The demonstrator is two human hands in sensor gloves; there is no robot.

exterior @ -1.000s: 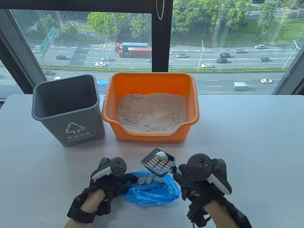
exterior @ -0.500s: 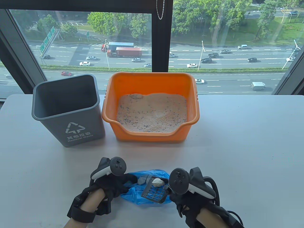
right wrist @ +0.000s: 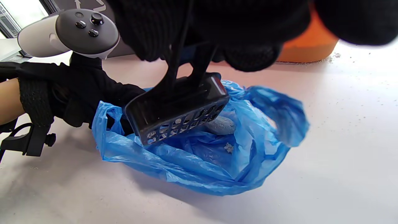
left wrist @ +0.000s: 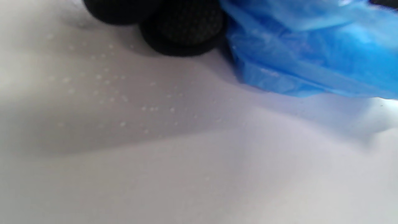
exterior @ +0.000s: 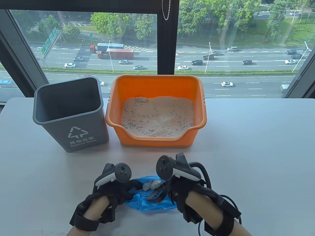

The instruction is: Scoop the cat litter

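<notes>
With the right hand [exterior: 183,194] gripping the slotted litter scoop [right wrist: 177,110] by its handle, tip it fully below that grip so clumps [exterior: 152,184] drop inside the blue bag [right wrist: 217,155], whose rim the left hand [exterior: 115,191] pinches open.

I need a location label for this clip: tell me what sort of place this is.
Probably a room high up in an apartment or office block, set up as a work table. The large dark-framed window looks down on a multi-lane highway, and the white table carries an orange plastic litter tray and grey waste bin.
</notes>
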